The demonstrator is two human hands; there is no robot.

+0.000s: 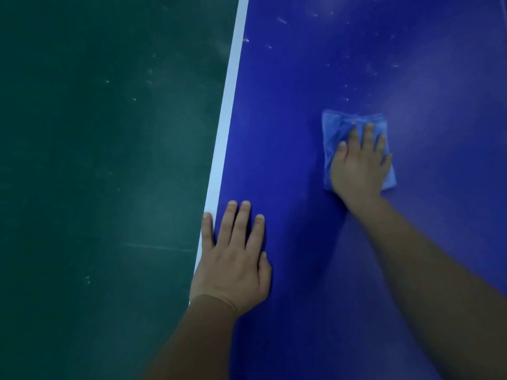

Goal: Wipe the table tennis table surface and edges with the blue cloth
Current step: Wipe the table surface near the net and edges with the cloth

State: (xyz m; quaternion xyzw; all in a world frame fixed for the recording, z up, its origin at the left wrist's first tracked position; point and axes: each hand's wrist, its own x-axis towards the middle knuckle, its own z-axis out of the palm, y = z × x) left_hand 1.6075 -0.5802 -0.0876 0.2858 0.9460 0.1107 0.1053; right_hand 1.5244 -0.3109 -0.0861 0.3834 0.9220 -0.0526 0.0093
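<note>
The blue table tennis table (301,105) fills the right side of the head view, with a white line (227,111) along its left edge. A folded light blue cloth (333,127) lies flat on the surface right of centre. My right hand (356,165) presses on the cloth with straight, spread fingers. My left hand (233,259) rests flat on the table near the white edge, its little finger over the line. Pale dust specks (282,20) dot the far part of the surface.
A dark green floor (96,160) lies to the left, below the table's edge. The table surface runs on beyond the cloth to the top and right of the view.
</note>
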